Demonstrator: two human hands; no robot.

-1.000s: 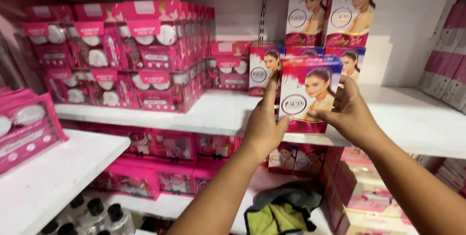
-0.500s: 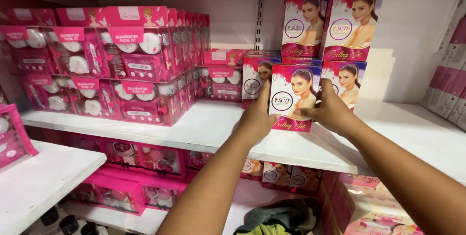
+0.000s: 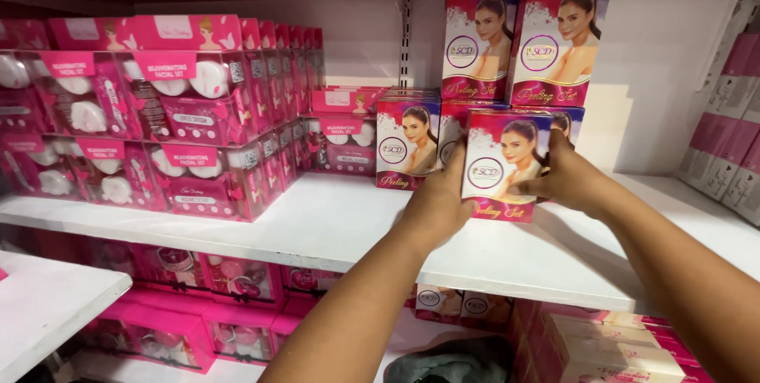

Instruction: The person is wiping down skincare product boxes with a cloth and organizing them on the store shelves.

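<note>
Pink-and-white cardboard portrait box [image 3: 503, 163]: I'm clamping it with left hand [image 3: 440, 207] and right hand [image 3: 568, 180], fingers wrapping both sides, squaring it on the white shelf [image 3: 332, 229]

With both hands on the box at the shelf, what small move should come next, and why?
Probably slide the box back to sit level beside the neighbour box. The left hand and right hand hold its sides, it stands ahead of that row, and bare shelf lies around it.
</note>
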